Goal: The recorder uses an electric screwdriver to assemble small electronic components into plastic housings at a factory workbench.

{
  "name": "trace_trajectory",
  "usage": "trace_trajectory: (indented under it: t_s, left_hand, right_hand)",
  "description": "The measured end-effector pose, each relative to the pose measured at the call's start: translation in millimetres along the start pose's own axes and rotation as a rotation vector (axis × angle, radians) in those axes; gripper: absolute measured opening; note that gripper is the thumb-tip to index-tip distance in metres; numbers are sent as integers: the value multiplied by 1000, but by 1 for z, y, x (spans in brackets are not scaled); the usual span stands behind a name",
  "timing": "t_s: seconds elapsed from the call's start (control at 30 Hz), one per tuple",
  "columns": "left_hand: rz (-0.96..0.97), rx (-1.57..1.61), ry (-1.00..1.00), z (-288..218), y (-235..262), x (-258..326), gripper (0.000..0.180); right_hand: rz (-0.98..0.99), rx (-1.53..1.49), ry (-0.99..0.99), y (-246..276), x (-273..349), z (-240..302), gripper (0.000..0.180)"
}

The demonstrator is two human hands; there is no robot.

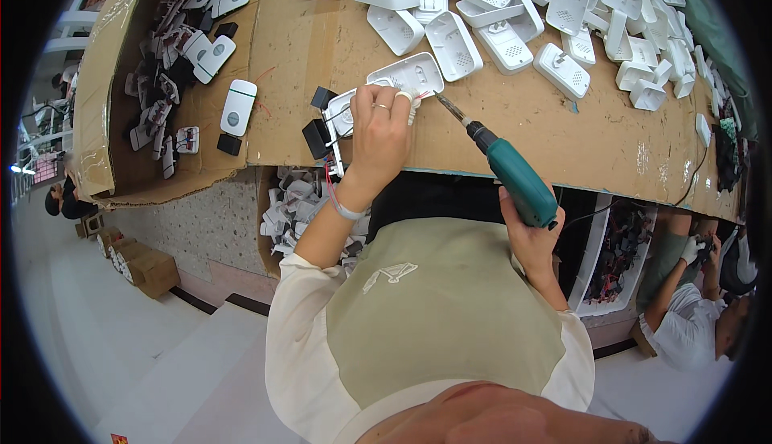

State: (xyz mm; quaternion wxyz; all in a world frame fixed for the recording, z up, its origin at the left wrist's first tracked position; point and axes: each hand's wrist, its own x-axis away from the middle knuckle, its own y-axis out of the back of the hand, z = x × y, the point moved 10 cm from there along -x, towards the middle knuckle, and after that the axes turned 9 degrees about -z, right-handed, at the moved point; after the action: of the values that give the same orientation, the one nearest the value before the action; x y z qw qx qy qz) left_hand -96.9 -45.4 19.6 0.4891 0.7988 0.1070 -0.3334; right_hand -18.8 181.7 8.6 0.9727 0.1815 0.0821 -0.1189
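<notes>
In my right hand (531, 239) is a teal electric screwdriver (521, 180), its bit pointing up and left. The bit's tip is beside an open white plastic housing (412, 70) lying on the cardboard. My left hand (384, 126), with a ring and a white covering on a fingertip, closes over the near edge of that housing. Thin red wire shows by its fingertips; the fingers hide what else lies beneath. Left of this hand, small black boxes (316, 138) and a white part are close to the wrist.
Many empty white housings (567, 6) are piled along the far side. At left, a cardboard box (96, 98) holds white and black assembled units (213, 58). White parts (281, 211) fill a container below the table. A co-worker (691, 307) sits at right beside a white bin (599, 263).
</notes>
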Motion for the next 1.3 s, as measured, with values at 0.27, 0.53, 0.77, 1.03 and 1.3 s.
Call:
trace_trajectory:
  t_s: [0.27, 0.53, 0.77, 1.03, 1.3]
  left_hand:
    - [23, -69, -277, -19, -15, 1, 15]
    - [-9, 120, -205, 5, -4, -17, 21]
    - [51, 98, -20, -2, -7, -9, 17]
    - [-46, -14, 33, -2, -4, -27, 22]
    - [81, -14, 0, -5, -22, -15, 17]
  right_hand:
    - [-73, 13, 55, 0, -3, 21, 29]
    - [-109, 87, 24, 6, 5, 28, 29]
    - [-89, 85, -8, -3, 1, 20, 28]
    - [-85, 97, 12, -14, 1, 7, 30]
    - [-50, 133, -47, -17, 2, 3, 31]
